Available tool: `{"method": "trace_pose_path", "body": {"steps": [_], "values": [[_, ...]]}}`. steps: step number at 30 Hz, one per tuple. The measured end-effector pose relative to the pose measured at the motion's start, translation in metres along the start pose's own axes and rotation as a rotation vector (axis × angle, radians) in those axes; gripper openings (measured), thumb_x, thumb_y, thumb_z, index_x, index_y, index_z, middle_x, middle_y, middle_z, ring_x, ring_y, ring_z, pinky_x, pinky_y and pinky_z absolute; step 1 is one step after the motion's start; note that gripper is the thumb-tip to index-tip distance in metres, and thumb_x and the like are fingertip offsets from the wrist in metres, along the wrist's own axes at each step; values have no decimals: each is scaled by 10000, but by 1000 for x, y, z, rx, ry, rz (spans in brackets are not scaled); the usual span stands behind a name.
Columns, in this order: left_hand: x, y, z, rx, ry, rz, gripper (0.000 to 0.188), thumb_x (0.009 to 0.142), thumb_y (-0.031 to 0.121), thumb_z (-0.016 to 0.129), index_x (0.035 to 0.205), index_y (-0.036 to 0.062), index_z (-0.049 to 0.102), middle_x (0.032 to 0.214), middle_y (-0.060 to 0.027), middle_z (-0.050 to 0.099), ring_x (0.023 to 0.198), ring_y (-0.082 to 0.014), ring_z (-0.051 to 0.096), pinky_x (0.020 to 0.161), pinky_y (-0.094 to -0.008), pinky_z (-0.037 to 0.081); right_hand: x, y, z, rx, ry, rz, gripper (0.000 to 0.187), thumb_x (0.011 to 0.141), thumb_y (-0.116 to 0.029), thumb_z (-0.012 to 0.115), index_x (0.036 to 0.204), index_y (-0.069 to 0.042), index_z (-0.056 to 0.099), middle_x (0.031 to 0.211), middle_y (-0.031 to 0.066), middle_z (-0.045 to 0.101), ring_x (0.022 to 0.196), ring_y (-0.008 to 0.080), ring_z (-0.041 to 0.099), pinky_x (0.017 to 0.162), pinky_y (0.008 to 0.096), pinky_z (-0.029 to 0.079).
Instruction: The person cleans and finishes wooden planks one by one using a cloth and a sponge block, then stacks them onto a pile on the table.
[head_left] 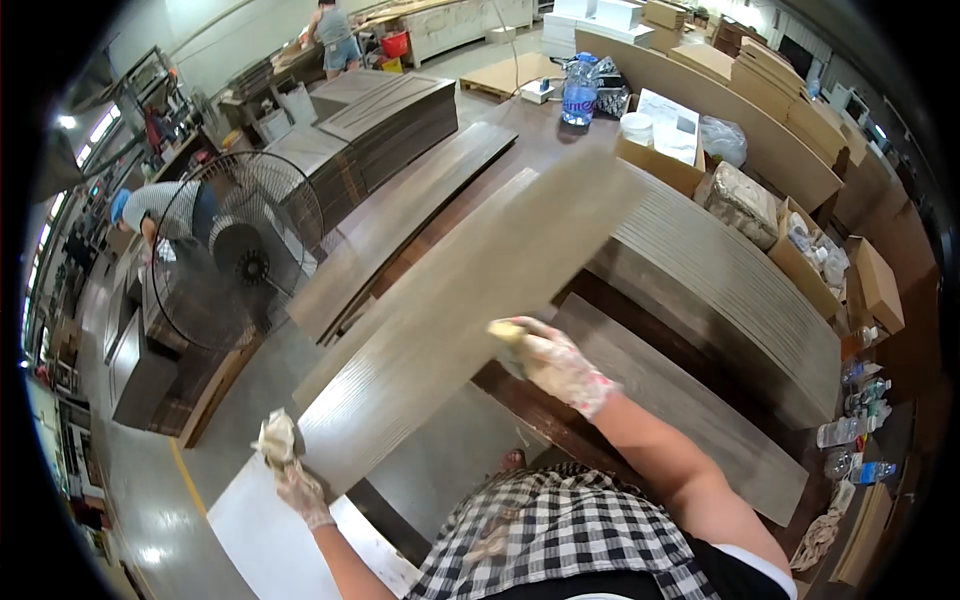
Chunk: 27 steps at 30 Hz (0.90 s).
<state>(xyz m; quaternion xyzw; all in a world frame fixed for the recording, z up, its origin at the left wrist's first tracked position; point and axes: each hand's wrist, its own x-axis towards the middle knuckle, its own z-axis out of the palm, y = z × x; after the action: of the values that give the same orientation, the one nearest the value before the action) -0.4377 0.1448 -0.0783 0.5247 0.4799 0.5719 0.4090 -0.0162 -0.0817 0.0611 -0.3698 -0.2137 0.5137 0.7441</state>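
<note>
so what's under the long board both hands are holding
Under the grey board show a dark worktable, another plank and grey floor. Whatever lies directly beneath it is covered.

One head-worn fisheye view looks steeply down, close over the workbench [560,140] (edges bend outward).

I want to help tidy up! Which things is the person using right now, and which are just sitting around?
In use:
- long grey-brown wooden panel, held up
- left hand, gloved, gripping the panel's near end with a rag
- right hand, gloved, on the panel's side edge

Just sitting around:
- standing fan
- water bottle
- stack of panels
- cardboard boxes
</note>
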Motion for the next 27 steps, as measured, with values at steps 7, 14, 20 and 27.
{"method": "trace_pose_path", "body": {"steps": [7, 14, 20, 27], "values": [[26, 14, 17, 135, 44, -134, 247, 870, 202, 551, 1015, 4, 584, 746, 4, 522, 615, -78, 456, 502, -237, 365, 87, 49, -28, 355, -6, 77, 218, 883, -116, 536, 1084, -31, 550, 1051, 47, 592, 955, 151, 581, 813, 277, 469], [49, 38, 63, 790, -305, -104, 302, 827, 91, 528, 1118, 11, 546, 944, -111, 613, 830, -228, 599, 722, -324, 473, 36, 1, -31, -415, 206, 91, 284, 898, -164, 537, 1124, 8, 532, 1005, 52, 587, 912, 112, 562, 786, 207, 456], [63, 96, 116, 311, -246, 228, 431, 785, 50, 535, 1212, 21, 486, 1117, -135, 563, 964, -236, 572, 825, -334, 465, -75, -15, -96, -401, 642, -297, 270, 900, -159, 516, 1120, -3, 526, 982, 28, 587, 851, 91, 558, 740, 220, 465], [-139, 154, 359, 146, -1164, 798, 495, 737, 137, 613, 1206, 36, 492, 1170, -184, 520, 1085, -355, 488, 935, -413, 390, -125, 4, -129, -610, 1056, -710, 349, 890, -159, 521, 1205, -18, 468, 1148, 72, 534, 1048, 161, 511, 899, 285, 415]]}}
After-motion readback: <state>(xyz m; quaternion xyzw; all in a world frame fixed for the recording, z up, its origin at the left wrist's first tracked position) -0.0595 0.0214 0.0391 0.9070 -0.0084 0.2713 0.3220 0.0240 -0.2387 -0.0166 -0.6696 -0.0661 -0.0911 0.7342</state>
